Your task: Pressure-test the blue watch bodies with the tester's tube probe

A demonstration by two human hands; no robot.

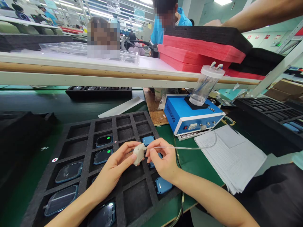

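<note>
My left hand (124,157) grips a small white rounded device (139,154) between thumb and fingers, above the black foam tray (129,195). Close beside it, my right hand (163,157) pinches the end of a thin clear tube (187,148) at the device's upper right side. Whether the tube tip sits inside the device I cannot tell. The tube curves back to the front of a blue machine (189,112). Several watch-like units lie in the tray's compartments, among them a dark-screened one (69,172) and a blue-backed one (163,185) partly under my right wrist.
A clear cylinder (204,86) stands on the blue machine. Papers (233,154) lie to its right, and another black tray (272,110) is farther right. A shelf edge (94,77) crosses above the bench, with red foam sheets (189,52) on it. Other people are behind; another person's arm (260,15) reaches over the foam.
</note>
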